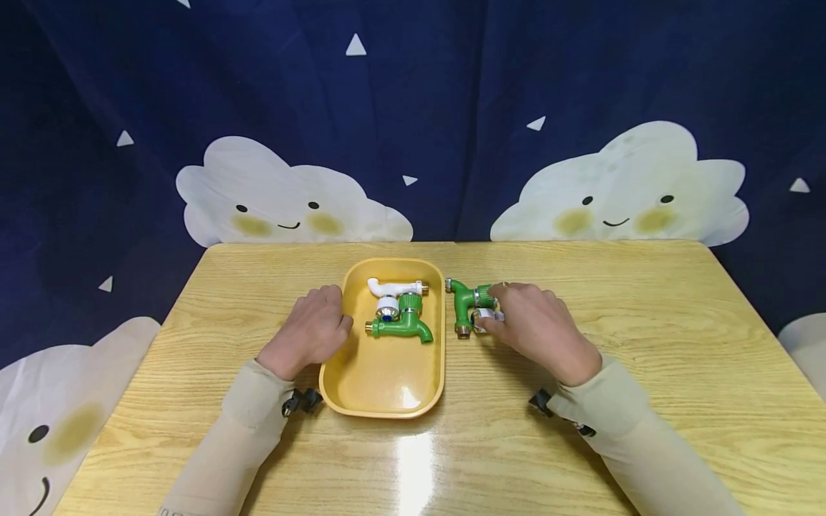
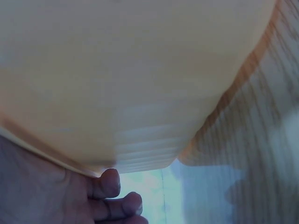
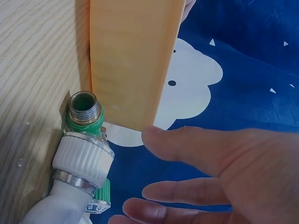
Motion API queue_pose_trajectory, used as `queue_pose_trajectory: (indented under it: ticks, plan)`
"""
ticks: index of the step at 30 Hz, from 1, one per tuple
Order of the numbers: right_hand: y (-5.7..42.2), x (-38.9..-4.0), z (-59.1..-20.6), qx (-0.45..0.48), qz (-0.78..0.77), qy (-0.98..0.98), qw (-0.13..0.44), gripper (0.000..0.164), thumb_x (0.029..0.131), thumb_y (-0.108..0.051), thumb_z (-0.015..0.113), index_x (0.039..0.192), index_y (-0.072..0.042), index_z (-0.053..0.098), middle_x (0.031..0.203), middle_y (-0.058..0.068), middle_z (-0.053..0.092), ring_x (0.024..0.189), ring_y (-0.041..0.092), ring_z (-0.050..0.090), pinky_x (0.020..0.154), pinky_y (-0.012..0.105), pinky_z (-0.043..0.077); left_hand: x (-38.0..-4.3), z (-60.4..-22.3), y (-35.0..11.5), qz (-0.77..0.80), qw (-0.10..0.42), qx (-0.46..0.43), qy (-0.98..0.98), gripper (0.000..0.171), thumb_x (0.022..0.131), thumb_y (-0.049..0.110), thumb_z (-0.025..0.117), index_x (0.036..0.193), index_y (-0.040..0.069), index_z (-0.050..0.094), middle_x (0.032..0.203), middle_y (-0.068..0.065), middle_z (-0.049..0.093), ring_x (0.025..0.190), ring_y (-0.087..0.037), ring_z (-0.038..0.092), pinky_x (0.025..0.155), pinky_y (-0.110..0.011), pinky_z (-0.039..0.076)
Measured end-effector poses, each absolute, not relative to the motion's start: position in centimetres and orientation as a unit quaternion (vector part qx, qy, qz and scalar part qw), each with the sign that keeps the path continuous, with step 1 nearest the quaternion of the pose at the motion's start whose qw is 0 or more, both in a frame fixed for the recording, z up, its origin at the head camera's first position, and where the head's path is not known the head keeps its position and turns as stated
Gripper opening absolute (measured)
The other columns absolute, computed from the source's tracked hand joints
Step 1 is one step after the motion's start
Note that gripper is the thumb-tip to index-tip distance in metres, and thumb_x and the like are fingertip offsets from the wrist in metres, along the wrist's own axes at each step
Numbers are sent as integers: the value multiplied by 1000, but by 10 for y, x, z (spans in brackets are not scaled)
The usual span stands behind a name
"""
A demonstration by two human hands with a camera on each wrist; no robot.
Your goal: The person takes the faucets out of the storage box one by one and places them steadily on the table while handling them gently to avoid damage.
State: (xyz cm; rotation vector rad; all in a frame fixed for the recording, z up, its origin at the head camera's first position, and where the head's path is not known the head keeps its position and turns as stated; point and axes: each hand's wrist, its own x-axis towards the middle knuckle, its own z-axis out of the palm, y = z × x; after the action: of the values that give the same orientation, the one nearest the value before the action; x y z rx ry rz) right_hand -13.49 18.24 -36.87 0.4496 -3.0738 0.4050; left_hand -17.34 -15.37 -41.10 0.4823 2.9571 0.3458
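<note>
My left hand (image 1: 311, 326) grips the left rim of a yellow plastic tray (image 1: 381, 413); in the left wrist view its curled fingers (image 2: 111, 183) lie at the tray's edge. Inside the tray are a white tap (image 1: 396, 289) with a ribbed white knob and a green tap (image 1: 401, 328) with a green knob. Right of the tray, another green tap (image 1: 462, 304) lies on the table, and a second white tap (image 3: 84, 158) lies against it, partly hidden by my right hand (image 1: 538, 322). In the right wrist view, that hand's thumb and fingers are spread beside these two taps.
A light wood table (image 1: 645, 344) carries everything. Behind it hangs a dark blue curtain (image 1: 426, 86) printed with smiling clouds and white triangles. Dark wrist-camera mounts (image 1: 302, 403) sit on both sleeves, the left one close to the tray's near left corner.
</note>
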Motion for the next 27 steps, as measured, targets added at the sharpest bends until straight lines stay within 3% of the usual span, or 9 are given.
queue_pose_trajectory:
  ticks: [11,27]
  plan:
    - [179,-130,-368,157,134,-978,32,36,91,-28,76,118,-4,74,88,8,74,61,17,55,49,34,46,-173,-412,-154,113,57,165,978,16,96,19,47,94,3,49,86,-11,49,80,-27,46,69,-34,34]
    - [174,-127,-367,173,129,-975,56,25,89,-27,79,104,-7,75,82,3,68,62,15,55,51,35,47,-174,-412,-154,113,59,164,978,18,97,20,46,97,2,49,88,-11,49,80,-28,46,70,-34,35]
